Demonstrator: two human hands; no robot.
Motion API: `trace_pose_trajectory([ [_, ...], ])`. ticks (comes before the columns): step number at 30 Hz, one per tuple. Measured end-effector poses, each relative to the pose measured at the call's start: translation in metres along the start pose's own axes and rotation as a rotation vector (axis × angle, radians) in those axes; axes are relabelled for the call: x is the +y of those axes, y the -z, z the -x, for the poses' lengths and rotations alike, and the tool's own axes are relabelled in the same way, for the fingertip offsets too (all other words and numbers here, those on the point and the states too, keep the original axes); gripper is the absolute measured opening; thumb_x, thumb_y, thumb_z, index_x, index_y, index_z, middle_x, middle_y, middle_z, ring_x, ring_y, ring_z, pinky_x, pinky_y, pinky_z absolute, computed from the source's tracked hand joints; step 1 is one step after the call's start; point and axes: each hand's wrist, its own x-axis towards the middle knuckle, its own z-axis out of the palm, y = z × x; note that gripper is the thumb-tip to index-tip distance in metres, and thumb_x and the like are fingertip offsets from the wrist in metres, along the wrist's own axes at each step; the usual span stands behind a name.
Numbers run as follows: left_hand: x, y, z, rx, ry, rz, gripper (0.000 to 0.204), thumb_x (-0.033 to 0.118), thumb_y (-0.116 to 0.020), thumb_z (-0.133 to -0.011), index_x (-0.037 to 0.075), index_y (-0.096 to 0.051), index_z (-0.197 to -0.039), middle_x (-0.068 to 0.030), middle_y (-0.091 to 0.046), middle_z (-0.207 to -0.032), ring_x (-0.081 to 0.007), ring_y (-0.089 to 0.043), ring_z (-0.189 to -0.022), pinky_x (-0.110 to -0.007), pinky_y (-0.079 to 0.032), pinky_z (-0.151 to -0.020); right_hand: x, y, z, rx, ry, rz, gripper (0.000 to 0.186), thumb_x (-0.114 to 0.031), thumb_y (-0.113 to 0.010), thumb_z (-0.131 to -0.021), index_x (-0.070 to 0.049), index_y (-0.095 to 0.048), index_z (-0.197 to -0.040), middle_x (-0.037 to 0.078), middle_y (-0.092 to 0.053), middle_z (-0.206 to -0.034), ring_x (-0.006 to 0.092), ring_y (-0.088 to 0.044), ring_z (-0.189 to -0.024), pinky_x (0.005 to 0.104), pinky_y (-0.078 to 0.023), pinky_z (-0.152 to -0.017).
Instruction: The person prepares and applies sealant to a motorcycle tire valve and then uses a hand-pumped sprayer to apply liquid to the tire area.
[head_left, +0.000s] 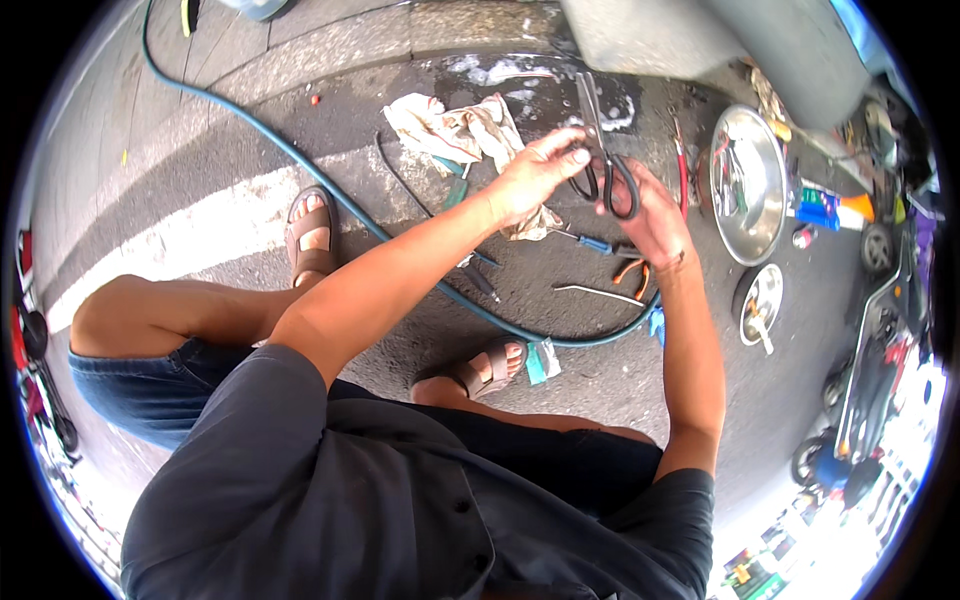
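Observation:
A pair of scissors point(592, 118) with black loop handles is held up before me, its blades pointing away and only narrowly apart. My left hand point(540, 175) is closed at the left side of the scissors, thumb and fingers near the pivot and left loop. On the other side, my right hand point(655, 220) has its fingers around the right loop, partly hidden by it. Behind my left hand a crumpled, stained white cloth point(455, 128) lies on the ground. A blue-handled screwdriver point(596, 244) and orange-handled pliers point(632, 268) rest below my hands.
A blue-green hose point(262, 128) curves across the pavement past my feet. To the right stand a large metal bowl point(770, 190) with tools and a smaller bowl point(750, 318). A red-handled tool point(682, 180) lies near my right hand. Wet, foamy ground point(490, 70) borders the kerb.

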Motion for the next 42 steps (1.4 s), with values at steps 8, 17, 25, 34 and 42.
trace_pose_trajectory([
  [8,-0.007,-0.009,-0.021,0.252,-0.085,0.030,0.033,0.028,-0.061,-0.091,0.008,-0.055,-0.117,-0.0016,-0.060,-0.106,-0.0132,-0.054,-0.101,-0.032,-0.043,-0.091,-0.038,-0.013,-0.027,0.000,-0.312,0.619,0.059,-0.019,-0.070,-0.080,-0.005,-0.041,-0.130,0.003,-0.056,-0.090,0.0130,-0.056,-0.082,0.0258,-0.046,-0.072],
  [17,0.033,0.027,-0.062,0.284,0.158,-0.019,0.035,0.036,-0.062,-0.090,0.005,-0.059,-0.105,-0.0040,-0.063,-0.094,-0.0137,-0.061,-0.083,-0.030,-0.052,-0.074,-0.096,0.032,-0.090,-0.048,-0.423,1.280,0.071,-0.057,-0.063,-0.080,-0.006,-0.049,-0.128,-0.001,-0.051,-0.088,0.0106,-0.047,-0.081,0.0239,-0.039,-0.070],
  [25,0.042,0.035,-0.077,0.265,0.074,-0.036,0.024,0.027,-0.062,-0.089,0.002,-0.064,-0.089,-0.0015,-0.064,-0.083,-0.0106,-0.060,-0.071,-0.026,-0.049,-0.061,-0.080,0.101,-0.117,0.003,-0.240,1.741,0.083,-0.065,-0.060,-0.077,-0.006,-0.047,-0.134,0.014,-0.055,-0.119,0.0245,-0.047,-0.116,0.0355,-0.036,-0.098],
  [34,0.044,0.040,-0.084,0.203,0.113,-0.088,0.022,0.021,-0.054,-0.093,0.003,-0.064,-0.097,-0.0033,-0.065,-0.087,-0.0112,-0.061,-0.078,-0.026,-0.051,-0.070,-0.084,0.064,-0.129,-0.036,-0.438,1.550,0.080,-0.063,-0.064,-0.075,-0.006,-0.051,-0.129,0.011,-0.056,-0.114,0.0252,-0.051,-0.110,0.0365,-0.038,-0.096],
  [42,0.045,0.045,-0.087,0.182,0.071,-0.169,0.019,0.018,-0.055,-0.092,0.003,-0.066,-0.095,-0.0021,-0.066,-0.086,-0.0094,-0.061,-0.076,-0.025,-0.050,-0.070,-0.073,0.058,-0.120,0.101,-0.260,1.417,0.087,-0.053,-0.073,-0.074,0.002,-0.041,-0.134,0.014,-0.052,-0.125,0.0249,-0.048,-0.117,0.0366,-0.035,-0.102],
])
